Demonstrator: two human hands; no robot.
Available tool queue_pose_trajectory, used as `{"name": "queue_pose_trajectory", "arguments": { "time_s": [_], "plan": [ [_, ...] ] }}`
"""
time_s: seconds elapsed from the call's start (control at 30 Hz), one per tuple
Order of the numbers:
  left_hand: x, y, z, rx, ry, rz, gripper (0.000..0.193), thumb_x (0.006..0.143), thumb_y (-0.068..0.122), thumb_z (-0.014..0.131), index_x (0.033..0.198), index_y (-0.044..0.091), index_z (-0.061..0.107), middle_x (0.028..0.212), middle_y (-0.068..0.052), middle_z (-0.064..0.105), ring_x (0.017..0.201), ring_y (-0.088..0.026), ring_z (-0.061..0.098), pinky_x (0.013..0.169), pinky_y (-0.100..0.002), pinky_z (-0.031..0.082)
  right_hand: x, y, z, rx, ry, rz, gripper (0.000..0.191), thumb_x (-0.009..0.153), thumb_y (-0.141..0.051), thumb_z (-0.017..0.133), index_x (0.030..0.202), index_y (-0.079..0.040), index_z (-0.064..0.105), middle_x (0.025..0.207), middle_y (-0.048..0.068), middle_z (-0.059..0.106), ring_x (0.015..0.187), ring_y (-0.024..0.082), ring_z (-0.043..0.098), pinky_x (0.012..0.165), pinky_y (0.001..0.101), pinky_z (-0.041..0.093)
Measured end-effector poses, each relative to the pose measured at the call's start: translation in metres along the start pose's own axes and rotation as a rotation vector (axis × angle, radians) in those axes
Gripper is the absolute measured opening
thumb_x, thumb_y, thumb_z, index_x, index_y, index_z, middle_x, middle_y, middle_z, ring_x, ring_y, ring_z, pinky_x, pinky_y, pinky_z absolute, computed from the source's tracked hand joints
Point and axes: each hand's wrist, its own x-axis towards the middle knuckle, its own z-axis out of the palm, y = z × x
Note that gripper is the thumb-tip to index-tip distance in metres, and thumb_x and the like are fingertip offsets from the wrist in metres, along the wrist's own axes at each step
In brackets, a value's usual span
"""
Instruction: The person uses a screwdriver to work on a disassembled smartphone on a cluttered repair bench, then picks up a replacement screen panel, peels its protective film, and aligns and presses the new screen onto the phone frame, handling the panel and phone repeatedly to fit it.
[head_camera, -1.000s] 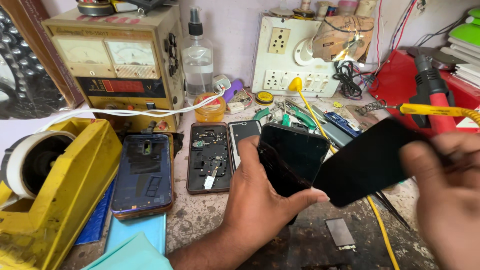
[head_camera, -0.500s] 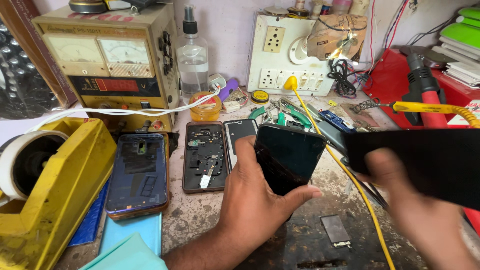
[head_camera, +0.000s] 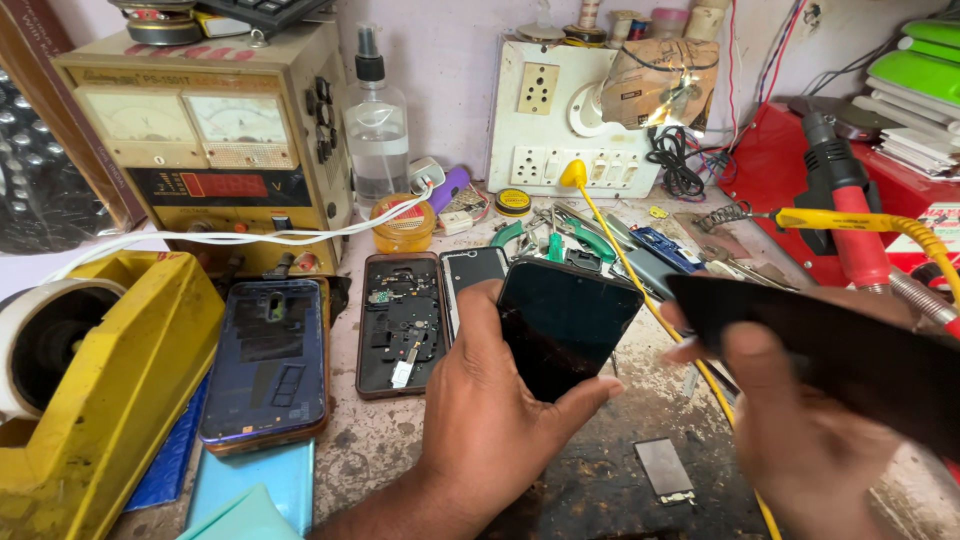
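Two opened phones (head_camera: 400, 322) left of centre beside our left hand (head_camera: 490, 420), fingers clasping a dark phone screen (head_camera: 563, 325), long axis upright, right hand (head_camera: 800, 440) pinching a black panel (head_camera: 850, 350) slanting lower right.

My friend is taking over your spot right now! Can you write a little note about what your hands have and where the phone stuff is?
Left hand: holds a black phone, dark screen up, above the bench.
Right hand: holds a thin black sheet, blurred, to the right of the phone.
On the bench: two opened phones with backs off, a black one and a blue one, left of the hands; a small grey plate below them.
Done: those two lie open. Left: the sheet is apart from the held phone.
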Motion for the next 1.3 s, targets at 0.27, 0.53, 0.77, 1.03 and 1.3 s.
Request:
{"name": "queue_pose_trajectory", "arguments": {
  "time_s": [0.27,0.53,0.77,1.03,1.3],
  "plan": [
    [-0.001,0.002,-0.002,0.024,0.021,0.017,0.092,0.066,0.041,0.095,0.126,0.0,0.038,0.095,-0.022,0.071,0.085,-0.043,0.073,0.068,-0.047,0.058,0.015,-0.056,0.024,-0.404,-0.145,0.07,0.028,0.09,0.009,0.077,0.115,0.007,0.063,0.098,0.021,0.071,0.083,0.024,0.07,0.072,0.0348,0.055],
    [-0.008,0.008,-0.003,0.073,-0.012,0.065,0.09,0.071,0.041,0.093,0.129,0.0,0.038,0.104,-0.022,0.069,0.091,-0.043,0.073,0.073,-0.048,0.058,0.005,-0.013,0.006,-0.192,-0.196,-0.079,0.013,0.096,0.004,0.07,0.108,0.003,0.066,0.105,0.017,0.074,0.093,0.019,0.074,0.085,0.0298,0.06],
    [-0.01,0.01,-0.003,0.086,-0.003,0.092,0.09,0.071,0.04,0.093,0.13,0.0,0.038,0.108,-0.024,0.068,0.093,-0.044,0.071,0.073,-0.049,0.058,0.012,-0.03,0.006,-0.265,-0.237,-0.182,0.027,0.085,0.003,0.073,0.112,0.007,0.067,0.108,0.023,0.072,0.095,0.023,0.073,0.085,0.0297,0.057],
    [-0.012,0.012,0.001,0.1,-0.009,0.098,0.089,0.071,0.04,0.093,0.13,0.0,0.039,0.108,-0.024,0.068,0.092,-0.044,0.072,0.072,-0.049,0.058,0.009,-0.018,-0.004,-0.089,-0.252,-0.255,0.04,0.077,-0.009,0.079,0.11,0.011,0.066,0.115,0.027,0.071,0.103,0.028,0.075,0.086,0.032,0.062],
    [-0.012,0.014,0.001,0.103,-0.022,0.08,0.087,0.071,0.04,0.092,0.129,0.0,0.04,0.106,-0.023,0.068,0.09,-0.043,0.073,0.07,-0.048,0.059,0.009,-0.019,0.004,-0.135,-0.164,-0.394,0.033,0.083,-0.003,0.077,0.109,0.012,0.063,0.103,0.026,0.07,0.1,0.031,0.074,0.087,0.0378,0.063]
  ]
}}
